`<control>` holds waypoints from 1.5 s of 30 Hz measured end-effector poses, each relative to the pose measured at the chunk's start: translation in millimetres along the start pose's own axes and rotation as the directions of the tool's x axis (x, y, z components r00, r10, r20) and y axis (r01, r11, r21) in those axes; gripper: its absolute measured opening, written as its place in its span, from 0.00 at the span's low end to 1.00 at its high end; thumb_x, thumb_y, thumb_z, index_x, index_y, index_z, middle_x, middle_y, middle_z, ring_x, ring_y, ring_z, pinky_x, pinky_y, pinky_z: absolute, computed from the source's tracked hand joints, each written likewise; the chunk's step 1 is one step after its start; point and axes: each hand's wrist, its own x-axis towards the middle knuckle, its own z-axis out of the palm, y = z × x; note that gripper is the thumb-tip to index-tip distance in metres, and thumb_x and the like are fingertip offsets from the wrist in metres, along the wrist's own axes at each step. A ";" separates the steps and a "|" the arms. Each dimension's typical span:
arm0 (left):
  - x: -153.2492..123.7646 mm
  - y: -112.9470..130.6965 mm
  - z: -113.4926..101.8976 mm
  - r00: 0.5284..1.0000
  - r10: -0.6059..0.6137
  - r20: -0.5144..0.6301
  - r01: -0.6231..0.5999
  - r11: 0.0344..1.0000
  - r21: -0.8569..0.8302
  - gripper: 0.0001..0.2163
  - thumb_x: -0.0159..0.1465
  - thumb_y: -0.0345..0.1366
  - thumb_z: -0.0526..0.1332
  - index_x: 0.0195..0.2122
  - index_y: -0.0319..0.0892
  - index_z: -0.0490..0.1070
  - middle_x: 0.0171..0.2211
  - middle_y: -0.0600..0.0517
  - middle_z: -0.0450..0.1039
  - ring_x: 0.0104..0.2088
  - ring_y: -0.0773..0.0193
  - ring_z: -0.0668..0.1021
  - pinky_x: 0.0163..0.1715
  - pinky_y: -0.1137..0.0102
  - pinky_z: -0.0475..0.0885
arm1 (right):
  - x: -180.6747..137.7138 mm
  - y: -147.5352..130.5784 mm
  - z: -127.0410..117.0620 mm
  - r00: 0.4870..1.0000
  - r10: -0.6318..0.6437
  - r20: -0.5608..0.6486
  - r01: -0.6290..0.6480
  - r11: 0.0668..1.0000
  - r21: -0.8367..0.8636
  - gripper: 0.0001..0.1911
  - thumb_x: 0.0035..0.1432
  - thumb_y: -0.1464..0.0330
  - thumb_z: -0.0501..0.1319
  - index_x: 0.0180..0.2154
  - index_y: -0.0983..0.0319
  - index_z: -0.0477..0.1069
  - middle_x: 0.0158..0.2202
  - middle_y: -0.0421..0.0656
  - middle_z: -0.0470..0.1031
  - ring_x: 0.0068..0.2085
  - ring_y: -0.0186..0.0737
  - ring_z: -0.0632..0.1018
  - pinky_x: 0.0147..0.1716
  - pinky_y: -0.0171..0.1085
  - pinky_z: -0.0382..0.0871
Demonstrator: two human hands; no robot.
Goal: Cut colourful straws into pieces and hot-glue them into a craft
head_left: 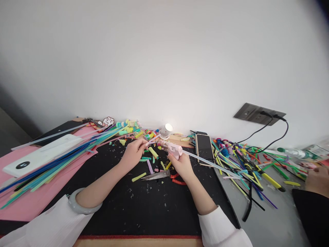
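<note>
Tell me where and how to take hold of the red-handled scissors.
Take the scissors by the red handles, probably best from the near side: they lie on the black mat with blades pointing left, while the right hand crowds the handles' far side.

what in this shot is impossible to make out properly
- Head view: the trigger of the pink glue gun, hidden by the right hand.
- Head view: whether the gun's tip touches the lilac strip in the left hand; too small to tell.
- Head view: the full handles of the scissors, partly covered by the right wrist.
- Head view: all of another person's hand, cut off by the right edge.
</note>
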 end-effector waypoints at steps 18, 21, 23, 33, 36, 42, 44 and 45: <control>0.5 -1.6 0.3 1.000 -0.027 -0.003 0.027 1.000 -0.005 0.12 0.66 0.42 0.51 0.31 0.44 0.68 0.24 0.55 0.67 0.23 0.64 0.70 0.25 0.71 0.68 | 1.0 -1.8 -2.1 1.000 -0.025 -0.014 0.024 0.999 -0.025 0.20 0.53 0.55 0.57 0.33 0.65 0.78 0.27 0.45 0.78 0.31 0.45 0.77 0.32 0.37 0.68; 0.1 -1.4 0.1 0.999 -0.029 -0.014 0.029 1.000 -0.003 0.12 0.66 0.42 0.51 0.30 0.44 0.68 0.24 0.55 0.67 0.24 0.63 0.70 0.26 0.71 0.69 | 1.3 -1.1 -2.1 0.999 -0.030 -0.028 0.029 0.999 -0.025 0.20 0.53 0.55 0.57 0.33 0.65 0.77 0.26 0.45 0.77 0.29 0.44 0.76 0.31 0.36 0.67; 0.1 -1.8 0.1 0.999 -0.029 -0.022 0.029 1.000 -0.004 0.12 0.66 0.42 0.51 0.29 0.44 0.67 0.23 0.55 0.67 0.24 0.63 0.71 0.26 0.70 0.69 | 1.4 -1.1 -2.0 0.999 -0.033 -0.034 0.032 0.999 -0.021 0.20 0.53 0.55 0.57 0.32 0.65 0.77 0.25 0.44 0.76 0.28 0.43 0.75 0.30 0.36 0.67; 0.4 -4.1 0.6 0.999 -0.019 -0.045 0.019 1.000 -0.007 0.11 0.65 0.41 0.52 0.29 0.44 0.67 0.21 0.57 0.64 0.23 0.64 0.70 0.26 0.71 0.70 | 3.7 1.1 -1.0 0.997 -0.024 -0.076 0.020 0.999 -0.050 0.19 0.51 0.55 0.57 0.24 0.64 0.74 0.20 0.43 0.72 0.25 0.41 0.72 0.27 0.35 0.64; 0.4 -4.4 0.8 0.999 -0.020 -0.041 0.020 1.000 -0.008 0.11 0.65 0.41 0.52 0.29 0.44 0.67 0.22 0.57 0.63 0.23 0.64 0.70 0.26 0.71 0.70 | 4.1 0.5 -1.2 0.997 -0.022 -0.076 0.019 0.999 -0.044 0.19 0.51 0.55 0.57 0.26 0.64 0.75 0.22 0.44 0.74 0.26 0.42 0.73 0.27 0.36 0.65; 1.1 -4.3 1.3 0.998 -0.038 -0.042 0.038 0.999 -0.009 0.10 0.65 0.41 0.52 0.30 0.44 0.67 0.23 0.57 0.64 0.23 0.64 0.70 0.26 0.70 0.70 | 3.2 0.5 -1.3 0.996 -0.030 -0.081 0.027 0.999 -0.046 0.20 0.51 0.55 0.57 0.29 0.65 0.76 0.24 0.45 0.75 0.28 0.44 0.75 0.30 0.37 0.67; 1.0 -3.0 0.8 0.998 -0.045 -0.041 0.045 0.999 -0.010 0.11 0.65 0.41 0.52 0.30 0.44 0.67 0.23 0.57 0.64 0.23 0.64 0.70 0.26 0.70 0.70 | 3.0 1.6 -1.2 0.996 -0.042 -0.080 0.038 0.998 -0.057 0.19 0.52 0.56 0.57 0.28 0.65 0.76 0.24 0.45 0.75 0.28 0.44 0.75 0.30 0.36 0.67; 0.8 -2.3 0.5 0.998 -0.047 -0.041 0.047 0.999 -0.009 0.11 0.65 0.41 0.52 0.30 0.44 0.67 0.22 0.57 0.64 0.23 0.64 0.70 0.26 0.70 0.70 | 3.0 2.2 -1.0 0.995 -0.054 -0.082 0.049 0.997 -0.062 0.19 0.52 0.56 0.57 0.28 0.64 0.76 0.24 0.45 0.75 0.28 0.44 0.75 0.30 0.36 0.67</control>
